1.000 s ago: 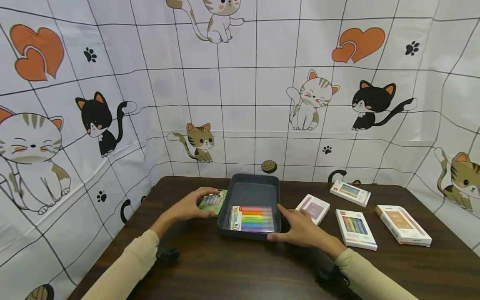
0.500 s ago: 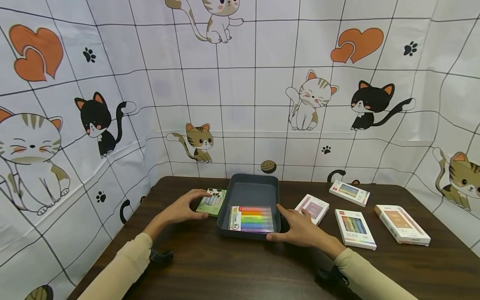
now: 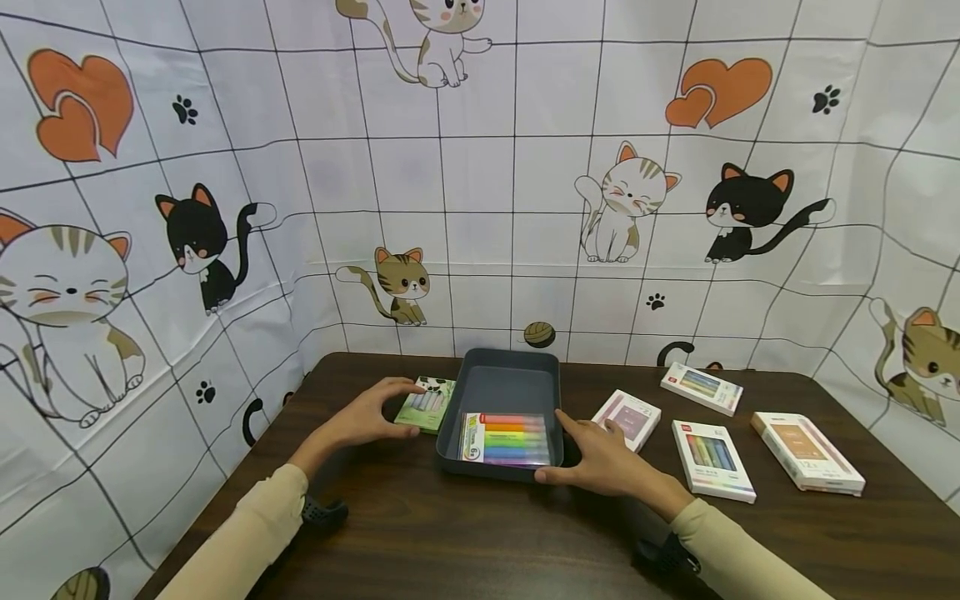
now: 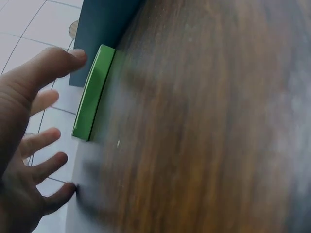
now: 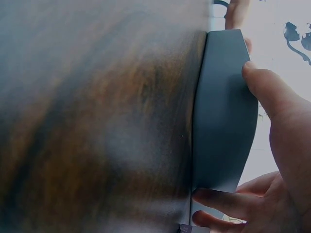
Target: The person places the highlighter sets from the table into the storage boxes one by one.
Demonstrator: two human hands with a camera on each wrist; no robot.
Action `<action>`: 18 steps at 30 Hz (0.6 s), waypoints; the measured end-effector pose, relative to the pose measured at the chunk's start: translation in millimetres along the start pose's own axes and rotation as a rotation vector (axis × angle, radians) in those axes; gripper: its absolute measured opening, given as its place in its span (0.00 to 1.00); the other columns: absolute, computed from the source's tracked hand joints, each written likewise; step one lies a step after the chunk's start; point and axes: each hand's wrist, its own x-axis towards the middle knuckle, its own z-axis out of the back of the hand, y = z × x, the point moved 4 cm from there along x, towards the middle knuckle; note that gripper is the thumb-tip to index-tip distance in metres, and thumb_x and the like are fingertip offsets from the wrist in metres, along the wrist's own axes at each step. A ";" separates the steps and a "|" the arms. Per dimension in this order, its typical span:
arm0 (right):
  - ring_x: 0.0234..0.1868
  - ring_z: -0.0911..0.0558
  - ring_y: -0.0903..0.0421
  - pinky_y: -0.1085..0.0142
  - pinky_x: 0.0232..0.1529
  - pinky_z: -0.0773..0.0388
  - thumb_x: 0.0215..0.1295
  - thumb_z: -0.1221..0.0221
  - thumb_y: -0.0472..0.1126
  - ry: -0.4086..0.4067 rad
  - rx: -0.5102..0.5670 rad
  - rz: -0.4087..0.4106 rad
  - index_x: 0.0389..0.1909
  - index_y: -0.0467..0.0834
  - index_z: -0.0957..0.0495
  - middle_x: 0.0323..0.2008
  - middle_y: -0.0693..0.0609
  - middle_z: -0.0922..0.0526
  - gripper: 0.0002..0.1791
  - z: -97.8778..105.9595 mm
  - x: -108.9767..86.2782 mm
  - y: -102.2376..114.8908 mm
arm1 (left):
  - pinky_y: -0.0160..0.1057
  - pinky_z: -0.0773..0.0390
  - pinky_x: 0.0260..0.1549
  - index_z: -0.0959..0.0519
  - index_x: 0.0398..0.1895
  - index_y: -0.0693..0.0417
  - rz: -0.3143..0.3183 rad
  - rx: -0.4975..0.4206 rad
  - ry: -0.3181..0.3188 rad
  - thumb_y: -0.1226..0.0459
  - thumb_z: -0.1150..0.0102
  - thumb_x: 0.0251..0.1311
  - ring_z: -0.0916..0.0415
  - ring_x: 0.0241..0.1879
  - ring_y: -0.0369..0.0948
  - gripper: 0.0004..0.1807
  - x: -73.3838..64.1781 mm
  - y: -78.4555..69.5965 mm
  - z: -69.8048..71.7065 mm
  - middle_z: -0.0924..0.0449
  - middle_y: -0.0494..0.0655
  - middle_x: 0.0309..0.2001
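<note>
A dark grey tray (image 3: pixel 506 379) lies on the table with a clear pack of rainbow-coloured pens (image 3: pixel 513 438) at its near end. My right hand (image 3: pixel 600 457) holds the tray's near right corner, thumb at the front wall and fingers along the right side. In the right wrist view the thumb (image 5: pixel 265 82) meets the tray's rim (image 5: pixel 224 107). A flat green box (image 3: pixel 426 405) with a panda picture lies against the tray's left side. Beside that box, my left hand (image 3: pixel 372 412) is spread and holds nothing; the left wrist view shows its fingers (image 4: pixel 46 167) apart from the green box's edge (image 4: pixel 94 94).
To the right on the dark wooden table (image 3: pixel 450 542) lie a white box with a mauve panel (image 3: pixel 627 418), two white boxes with coloured sticks (image 3: pixel 712 460) and a thicker white box with an orange panel (image 3: pixel 808 452). A cat-print curtain (image 3: pixel 480 208) surrounds the table.
My left hand has drawn back to the left from the green box, uncovering more of it. The right hand and the tray stay in place.
</note>
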 end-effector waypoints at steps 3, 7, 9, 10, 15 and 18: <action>0.65 0.27 0.39 0.26 0.63 0.54 0.52 0.33 0.74 -0.005 0.000 0.005 0.76 0.33 0.40 0.62 0.37 0.23 0.63 -0.2 -0.3 -0.2 | 0.68 0.37 0.61 0.26 0.70 0.52 -0.025 0.041 0.007 0.44 0.26 0.56 0.41 0.70 0.62 0.41 0.2 -1.8 -3.1 0.40 0.63 0.72; 0.65 0.26 0.39 0.26 0.63 0.54 0.52 0.33 0.74 -0.005 -0.003 0.012 0.75 0.32 0.40 0.62 0.37 0.23 0.63 -0.3 -0.4 0.9 | 0.69 0.38 0.61 0.26 0.70 0.52 -0.025 0.086 0.032 0.44 0.27 0.57 0.43 0.71 0.64 0.41 0.1 -4.9 -8.1 0.42 0.64 0.73; 0.65 0.26 0.39 0.26 0.63 0.53 0.52 0.33 0.74 -0.006 -0.005 0.014 0.76 0.32 0.40 0.62 0.37 0.22 0.63 0.1 -0.1 1.2 | 0.70 0.38 0.61 0.26 0.70 0.51 -0.012 0.097 0.036 0.44 0.27 0.57 0.44 0.71 0.64 0.40 0.4 -6.8 -9.1 0.43 0.63 0.74; 0.65 0.26 0.40 0.26 0.63 0.53 0.52 0.33 0.74 -0.007 -0.007 0.015 0.76 0.32 0.40 0.62 0.37 0.22 0.63 0.4 0.0 1.2 | 0.70 0.39 0.61 0.26 0.70 0.51 -0.003 0.101 0.034 0.44 0.27 0.57 0.44 0.71 0.65 0.40 0.5 -7.9 -9.2 0.43 0.63 0.74; 0.65 0.26 0.39 0.25 0.62 0.53 0.53 0.33 0.74 -0.006 -0.003 0.018 0.76 0.32 0.40 0.62 0.37 0.23 0.63 1.7 0.5 1.0 | 0.73 0.39 0.59 0.26 0.70 0.48 0.049 0.146 0.025 0.41 0.28 0.56 0.43 0.70 0.64 0.41 0.4 -12.5 -11.2 0.42 0.60 0.74; 0.65 0.27 0.39 0.25 0.62 0.53 0.53 0.33 0.74 0.001 0.001 0.016 0.76 0.32 0.40 0.63 0.36 0.23 0.63 1.3 0.1 1.0 | 0.76 0.40 0.57 0.26 0.71 0.46 0.079 0.177 0.022 0.39 0.30 0.56 0.43 0.70 0.65 0.41 1.2 -14.5 -14.9 0.43 0.60 0.75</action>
